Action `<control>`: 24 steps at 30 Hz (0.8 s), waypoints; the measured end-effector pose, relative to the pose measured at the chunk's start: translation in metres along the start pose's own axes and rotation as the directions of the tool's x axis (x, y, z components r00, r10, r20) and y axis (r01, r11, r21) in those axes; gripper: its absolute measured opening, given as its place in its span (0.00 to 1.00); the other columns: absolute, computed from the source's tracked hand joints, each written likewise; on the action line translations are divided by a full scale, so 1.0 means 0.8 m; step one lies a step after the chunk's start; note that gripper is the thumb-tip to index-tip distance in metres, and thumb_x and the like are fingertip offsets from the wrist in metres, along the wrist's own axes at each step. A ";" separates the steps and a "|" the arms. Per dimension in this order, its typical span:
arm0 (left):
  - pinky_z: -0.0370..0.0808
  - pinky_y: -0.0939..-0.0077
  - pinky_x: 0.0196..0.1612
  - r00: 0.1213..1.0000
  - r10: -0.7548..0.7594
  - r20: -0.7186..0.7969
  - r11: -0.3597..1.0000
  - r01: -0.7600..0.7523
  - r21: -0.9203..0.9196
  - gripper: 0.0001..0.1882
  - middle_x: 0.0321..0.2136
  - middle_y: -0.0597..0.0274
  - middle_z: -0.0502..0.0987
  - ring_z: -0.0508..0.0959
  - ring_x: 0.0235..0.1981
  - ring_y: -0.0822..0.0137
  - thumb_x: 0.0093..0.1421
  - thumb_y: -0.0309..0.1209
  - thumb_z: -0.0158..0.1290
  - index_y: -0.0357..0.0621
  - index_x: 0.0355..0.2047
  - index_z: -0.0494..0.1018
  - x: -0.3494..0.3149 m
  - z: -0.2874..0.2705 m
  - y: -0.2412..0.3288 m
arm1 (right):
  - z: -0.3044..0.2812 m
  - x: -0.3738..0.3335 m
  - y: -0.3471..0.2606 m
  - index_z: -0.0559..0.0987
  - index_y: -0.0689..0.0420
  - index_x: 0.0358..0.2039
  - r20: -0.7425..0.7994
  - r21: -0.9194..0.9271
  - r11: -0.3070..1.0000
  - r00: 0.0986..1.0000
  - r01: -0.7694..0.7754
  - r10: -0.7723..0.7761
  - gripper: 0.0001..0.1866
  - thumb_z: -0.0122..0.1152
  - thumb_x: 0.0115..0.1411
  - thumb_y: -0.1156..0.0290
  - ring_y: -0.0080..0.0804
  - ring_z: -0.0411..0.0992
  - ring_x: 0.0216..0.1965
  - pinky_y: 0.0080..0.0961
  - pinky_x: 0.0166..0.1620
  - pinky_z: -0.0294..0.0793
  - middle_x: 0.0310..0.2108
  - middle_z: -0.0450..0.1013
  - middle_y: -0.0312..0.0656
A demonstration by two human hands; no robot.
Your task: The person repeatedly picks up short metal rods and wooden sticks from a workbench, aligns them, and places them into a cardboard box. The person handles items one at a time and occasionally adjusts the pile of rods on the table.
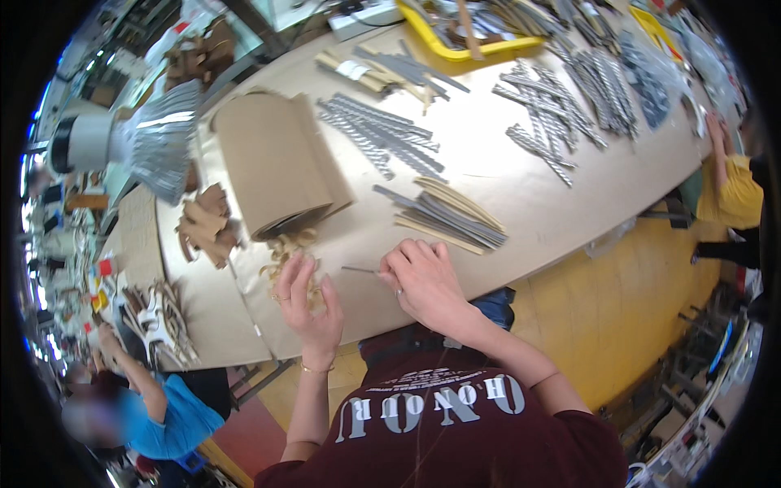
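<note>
Pinching, as far as can be made out, one end of a short, thin, dark grey strip [358, 269] with the bunched fingertips of the right hand [425, 281], low over the near part of a long table covered in shiny tan sheeting [480, 154]. Pointing the strip's free end leftward, toward the left hand [313, 315], apparently without contact. Holding that left hand spread, fingers loosely curved, with nothing visible in its grasp.

Probably working on a single strip at this step, with only one end secured. Likely calls next for bringing left thumb and forefinger together on the free end while maintaining the right pinch; could slip or roll if gripped loosely, being so slender. Cannot tell the strip's material.

Moving outward, finding a loose heap of curled, yellowish strips [285, 246] at the left fingers, and a bunch of straight grey and cream strips [455, 213] beyond the right hand. Seeing farther off a large brown roll of sheet material [272, 159], a row of grey and patterned strips [382, 134], a pile of silvery, twisted-looking strips [545, 110], and, at the far edge, a yellow plastic tray [455, 55].
</note>
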State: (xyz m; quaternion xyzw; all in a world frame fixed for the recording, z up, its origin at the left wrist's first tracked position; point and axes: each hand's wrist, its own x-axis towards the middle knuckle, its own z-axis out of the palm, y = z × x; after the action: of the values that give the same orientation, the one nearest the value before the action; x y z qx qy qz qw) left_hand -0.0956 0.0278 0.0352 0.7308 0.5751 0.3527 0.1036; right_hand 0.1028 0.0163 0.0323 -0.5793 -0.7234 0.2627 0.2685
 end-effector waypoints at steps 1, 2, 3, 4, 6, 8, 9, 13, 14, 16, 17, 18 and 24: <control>0.73 0.63 0.51 0.999 0.012 0.052 0.993 -0.006 -0.119 0.23 0.51 0.50 0.75 0.76 0.50 0.54 0.53 0.17 0.56 0.38 0.52 0.74 -0.003 0.004 0.010 | -0.016 -0.011 0.003 0.74 0.55 0.35 -0.018 0.083 0.996 0.999 -0.030 0.032 0.06 0.59 0.63 0.67 0.38 0.71 0.39 0.35 0.47 0.62 0.32 0.70 0.38; 0.74 0.68 0.47 0.987 -0.079 0.142 0.948 0.119 -0.296 0.17 0.45 0.51 0.78 0.78 0.43 0.60 0.56 0.18 0.57 0.36 0.48 0.76 -0.006 0.011 0.022 | -0.032 -0.020 0.008 0.74 0.55 0.35 0.073 0.157 0.984 0.995 -0.082 0.072 0.06 0.60 0.63 0.68 0.38 0.71 0.38 0.36 0.47 0.62 0.33 0.71 0.38; 0.75 0.70 0.46 0.969 -0.109 0.222 0.894 0.193 -0.405 0.15 0.43 0.51 0.79 0.79 0.40 0.62 0.57 0.18 0.57 0.35 0.46 0.77 -0.008 0.022 0.034 | -0.049 -0.030 0.013 0.74 0.55 0.35 0.162 0.233 0.961 0.981 -0.146 0.109 0.06 0.60 0.63 0.68 0.39 0.71 0.38 0.36 0.47 0.62 0.34 0.72 0.38; 0.75 0.72 0.44 0.936 -0.151 0.316 0.819 0.298 -0.490 0.12 0.41 0.52 0.79 0.79 0.37 0.64 0.58 0.19 0.58 0.35 0.44 0.78 -0.009 0.031 0.046 | -0.063 -0.039 0.018 0.74 0.55 0.35 0.227 0.314 0.930 0.966 -0.192 0.123 0.06 0.61 0.63 0.68 0.39 0.72 0.38 0.37 0.47 0.62 0.35 0.72 0.38; 0.74 0.81 0.36 0.896 -0.158 0.415 0.698 0.399 -0.595 0.04 0.33 0.58 0.79 0.77 0.30 0.73 0.64 0.21 0.56 0.33 0.38 0.77 -0.012 0.054 0.071 | -0.087 -0.052 0.028 0.75 0.57 0.39 0.303 0.348 0.876 0.924 -0.336 0.234 0.09 0.62 0.63 0.67 0.40 0.73 0.36 0.37 0.46 0.65 0.33 0.74 0.40; 0.74 0.80 0.36 0.901 -0.053 0.430 0.722 0.332 -0.607 0.04 0.33 0.57 0.79 0.78 0.30 0.73 0.63 0.20 0.57 0.32 0.38 0.78 -0.008 0.072 0.089 | -0.101 -0.067 0.031 0.75 0.58 0.41 0.186 0.383 0.859 0.939 -0.340 0.289 0.11 0.63 0.63 0.66 0.39 0.75 0.35 0.35 0.44 0.68 0.32 0.75 0.41; 0.74 0.80 0.36 0.900 -0.006 0.435 0.731 0.301 -0.612 0.05 0.34 0.57 0.79 0.78 0.30 0.72 0.62 0.20 0.57 0.32 0.38 0.78 -0.006 0.080 0.098 | -0.104 -0.076 0.029 0.76 0.59 0.42 0.038 0.384 0.879 0.955 -0.284 0.293 0.12 0.63 0.63 0.66 0.39 0.76 0.34 0.34 0.43 0.69 0.30 0.75 0.42; 0.75 0.79 0.37 0.879 0.140 0.455 0.703 0.235 -0.671 0.08 0.35 0.55 0.81 0.79 0.30 0.70 0.60 0.20 0.59 0.34 0.41 0.79 0.000 0.103 0.132 | -0.110 -0.106 0.046 0.78 0.61 0.41 -0.045 0.515 0.771 0.886 -0.375 0.461 0.12 0.64 0.62 0.67 0.35 0.77 0.31 0.30 0.38 0.74 0.26 0.76 0.45; 0.75 0.78 0.38 0.863 0.155 0.480 0.692 0.252 -0.676 0.11 0.35 0.55 0.82 0.80 0.31 0.69 0.59 0.21 0.60 0.36 0.43 0.79 0.000 0.107 0.140 | -0.110 -0.116 0.050 0.79 0.62 0.36 -0.095 0.511 0.777 0.874 -0.369 0.477 0.07 0.61 0.62 0.71 0.34 0.75 0.28 0.30 0.35 0.74 0.27 0.77 0.46; 0.76 0.75 0.41 0.847 0.185 0.499 0.688 0.251 -0.681 0.16 0.39 0.53 0.81 0.80 0.34 0.66 0.58 0.22 0.61 0.38 0.48 0.78 -0.002 0.114 0.153 | -0.111 -0.136 0.067 0.79 0.62 0.36 -0.118 0.565 0.709 0.810 -0.421 0.575 0.07 0.61 0.63 0.70 0.29 0.72 0.27 0.28 0.34 0.72 0.26 0.76 0.43; 0.76 0.74 0.42 0.845 0.201 0.495 0.696 0.232 -0.680 0.19 0.43 0.52 0.80 0.80 0.37 0.64 0.58 0.22 0.61 0.38 0.50 0.76 -0.005 0.117 0.158 | -0.113 -0.147 0.077 0.79 0.61 0.36 -0.130 0.592 0.680 0.782 -0.432 0.610 0.07 0.61 0.63 0.70 0.26 0.71 0.26 0.27 0.33 0.72 0.25 0.75 0.41; 0.76 0.72 0.44 0.844 0.215 0.491 0.704 0.214 -0.677 0.21 0.47 0.50 0.79 0.80 0.39 0.62 0.58 0.23 0.61 0.39 0.53 0.75 -0.007 0.119 0.158 | -0.120 -0.158 0.093 0.79 0.61 0.36 -0.174 0.575 0.654 0.708 -0.491 0.685 0.08 0.61 0.64 0.69 0.23 0.69 0.26 0.25 0.32 0.70 0.24 0.74 0.38; 0.76 0.65 0.49 0.855 0.322 0.406 0.819 -0.037 -0.572 0.22 0.59 0.47 0.68 0.78 0.46 0.56 0.57 0.20 0.59 0.39 0.53 0.73 -0.015 0.127 0.112 | -0.158 -0.181 0.186 0.79 0.65 0.27 -0.337 0.555 0.526 0.404 -0.645 0.851 0.18 0.63 0.64 0.61 0.17 0.61 0.21 0.21 0.25 0.62 0.17 0.68 0.31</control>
State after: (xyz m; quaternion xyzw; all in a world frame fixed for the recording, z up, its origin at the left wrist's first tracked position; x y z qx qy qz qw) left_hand 0.0364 0.0140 0.0058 0.7876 0.3319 0.3151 0.4127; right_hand 0.3212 -0.0884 0.0080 -0.8377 -0.2035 0.2878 0.4171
